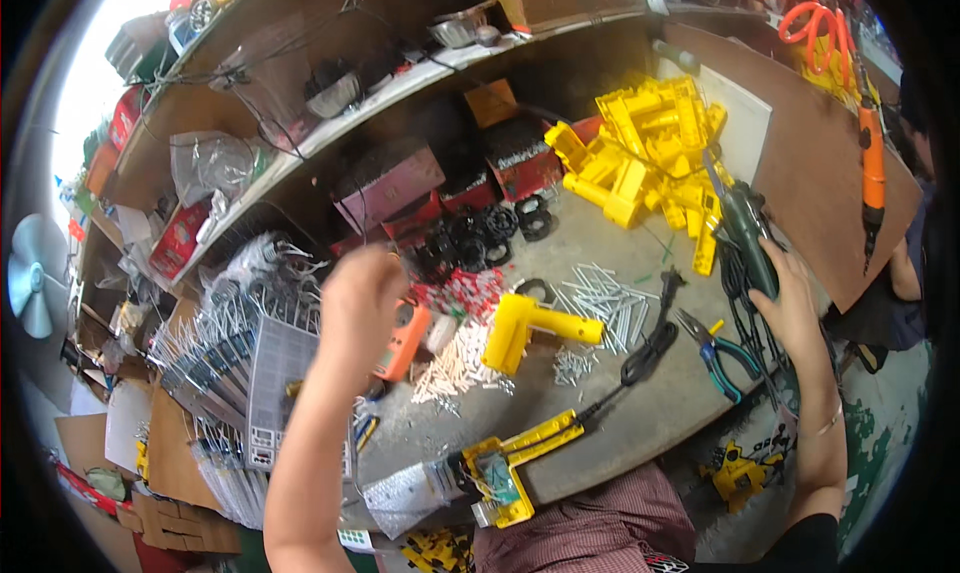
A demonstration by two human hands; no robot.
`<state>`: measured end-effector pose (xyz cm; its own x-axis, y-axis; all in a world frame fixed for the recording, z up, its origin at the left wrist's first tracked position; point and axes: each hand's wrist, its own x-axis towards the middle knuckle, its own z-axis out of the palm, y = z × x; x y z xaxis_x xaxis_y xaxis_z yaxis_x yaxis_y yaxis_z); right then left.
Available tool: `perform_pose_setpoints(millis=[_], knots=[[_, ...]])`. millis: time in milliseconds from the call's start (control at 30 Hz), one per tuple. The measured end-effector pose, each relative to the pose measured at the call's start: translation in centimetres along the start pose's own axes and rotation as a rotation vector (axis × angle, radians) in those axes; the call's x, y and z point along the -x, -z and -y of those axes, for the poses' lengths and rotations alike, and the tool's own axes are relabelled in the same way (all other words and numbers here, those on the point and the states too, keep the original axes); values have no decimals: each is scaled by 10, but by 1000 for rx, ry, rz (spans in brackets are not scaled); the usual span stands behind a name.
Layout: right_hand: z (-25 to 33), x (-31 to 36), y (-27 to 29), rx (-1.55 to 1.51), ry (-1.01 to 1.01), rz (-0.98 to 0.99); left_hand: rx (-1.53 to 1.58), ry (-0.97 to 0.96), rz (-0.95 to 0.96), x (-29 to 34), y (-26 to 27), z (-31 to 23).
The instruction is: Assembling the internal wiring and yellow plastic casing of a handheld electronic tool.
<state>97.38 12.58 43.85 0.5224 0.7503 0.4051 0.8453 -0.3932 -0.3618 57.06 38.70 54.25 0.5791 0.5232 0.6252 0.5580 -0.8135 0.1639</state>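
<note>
My left hand (pixel 363 288), smeared by motion, hangs over the far left of the bench near black rings (pixel 490 235) and an orange device (pixel 404 339); its fingers are unclear. At the right, my right hand (pixel 793 298) closes around a dark green corded tool (pixel 745 228) with a narrow tip. Green-handled pliers (pixel 722 358) lie beside it. An opened yellow housing (pixel 512 488) with a circuit board and black cord rests at the bench's near edge, joined to a bubble-wrapped part (pixel 415 495). A yellow gun-shaped shell (pixel 515 333) sits mid-bench.
Yellow shells (pixel 640 153) are heaped at the back right. Long screws (pixel 610 298), small screws (pixel 574 366) and beige pegs (pixel 462 361) form piles. Wired parts (pixel 215 338) are stacked left. A shelf (pixel 390 93) runs behind; an orange electric screwdriver (pixel 872 163) hangs at right.
</note>
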Motion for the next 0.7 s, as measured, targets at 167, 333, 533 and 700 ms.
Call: perform_pose_setpoints(millis=[167,333,533,700], knots=[[10,13,16,126,104,-113,-108,129,-319,-138,-14,92],[51,30,45,-78,155,8,-267,129,-466,-218,-34,133],[83,41,23,-202,386,218,-365,-81,-484,-195,-10,132],[120,46,-19,-413,640,392,-9,48,-119,-64,30,28]])
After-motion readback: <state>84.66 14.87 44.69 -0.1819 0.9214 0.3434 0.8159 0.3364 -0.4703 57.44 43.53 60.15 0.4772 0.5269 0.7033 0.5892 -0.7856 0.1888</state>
